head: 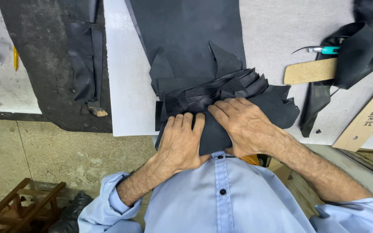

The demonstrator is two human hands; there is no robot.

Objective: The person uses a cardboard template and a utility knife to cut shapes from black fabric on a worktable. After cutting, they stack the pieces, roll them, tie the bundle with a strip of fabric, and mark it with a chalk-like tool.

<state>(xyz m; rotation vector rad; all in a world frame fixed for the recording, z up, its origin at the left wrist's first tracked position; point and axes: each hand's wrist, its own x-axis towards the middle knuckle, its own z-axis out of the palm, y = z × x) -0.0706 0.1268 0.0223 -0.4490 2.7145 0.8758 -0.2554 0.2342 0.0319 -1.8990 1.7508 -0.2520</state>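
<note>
On black leather stack (221, 92): left hand (181, 142), right hand (243, 124) flat, pressing.

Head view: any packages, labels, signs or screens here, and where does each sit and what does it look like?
No packages, signs or screens.
Tan card template: right edge of the grey work surface, a slanted flat strip with small dark handwritten marks and a punched hole.
Second tan card strip: upper right, under black leather, no marks visible.
</note>
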